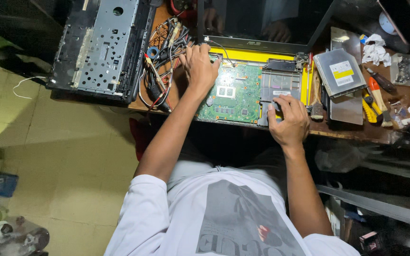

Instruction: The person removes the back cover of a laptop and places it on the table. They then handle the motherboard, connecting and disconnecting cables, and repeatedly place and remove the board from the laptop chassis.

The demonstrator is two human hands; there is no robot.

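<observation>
On the green circuit board point(236, 92), both hands point(200, 66) apparently press.

I sat at a cramped electronics repair bench, a small workshop by every sign. An opened laptop point(257, 90) lay on the worn wooden bench point(352, 130), its green circuit board point(236, 92) bare. Beside it lay a stripped laptop shell point(103, 47), a tangle of cables point(164, 61), a removed optical drive point(340, 71), screwdrivers point(373, 97) and a small brush point(316, 102). Below was tiled floor point(72, 156).
</observation>
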